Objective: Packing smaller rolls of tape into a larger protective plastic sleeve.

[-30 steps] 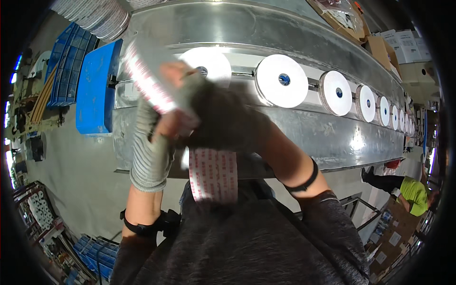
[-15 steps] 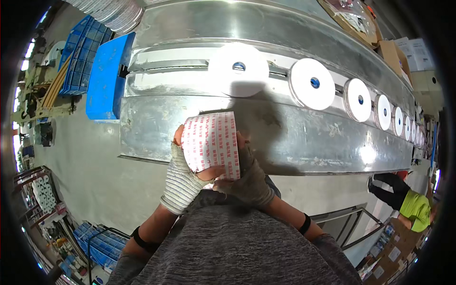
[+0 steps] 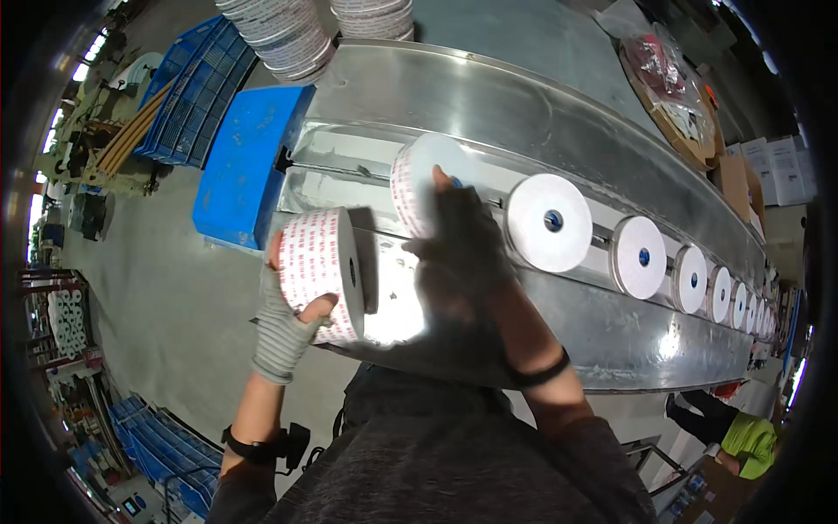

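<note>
My left hand [image 3: 284,319], in a grey fingerless knit glove, grips a wide tape roll [image 3: 316,271] with red print on a white outer wrap. Its thumb lies across the near part of the wrap, and the roll's flat side with the core hole turns right. My gloved right hand [image 3: 467,236] is smeared by motion and reaches over a second tape roll [image 3: 408,188], which stands at the slotted track of the metal table. One fingertip shows against that roll's white flat face; whether the hand grips it cannot be made out.
Several white rolls with blue cores, the nearest a large white roll [image 3: 548,223], line the track of the metal table [image 3: 611,341] toward the right. A blue box-shaped cover [image 3: 249,166] closes its left end. Stacked rolls [image 3: 279,35] stand behind; a person [image 3: 751,441] is at far right.
My hands have parted. The left has carried the held roll leftward, while the right has let go of it and moved up to the roll on the track. The view has shifted too.
</note>
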